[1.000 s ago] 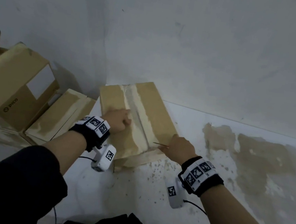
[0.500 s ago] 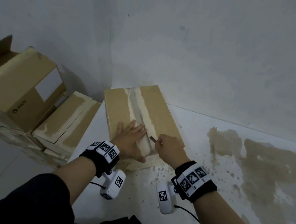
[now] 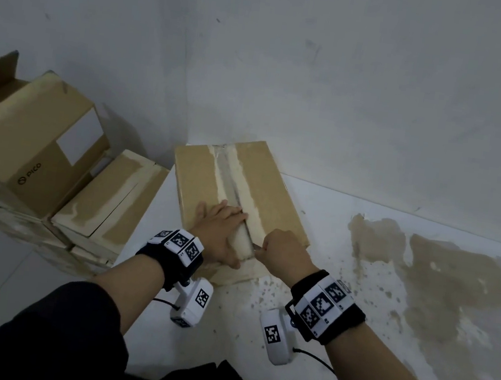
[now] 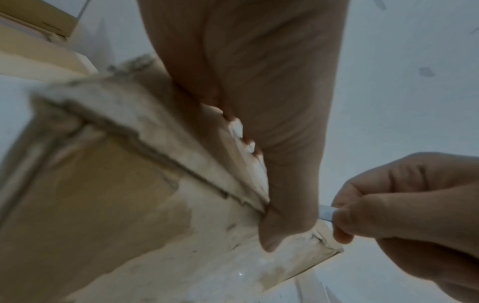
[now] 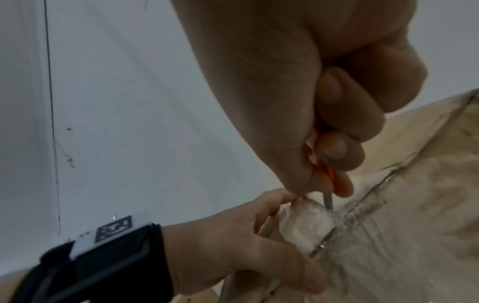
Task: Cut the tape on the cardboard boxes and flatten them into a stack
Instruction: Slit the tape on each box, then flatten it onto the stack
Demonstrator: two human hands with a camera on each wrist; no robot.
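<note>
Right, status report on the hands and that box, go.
Left hand flat on box, beside seam. Right hand gripping knife, blade at near end of tape. Left thumb close to blade.

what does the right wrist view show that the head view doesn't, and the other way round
Only the right wrist view shows the cutter's orange handle inside the right hand, blade tip at the tape seam. Only the head view shows the other boxes stacked by the wall and the stained floor. Both show the left hand resting flat on the box beside the seam.
</note>
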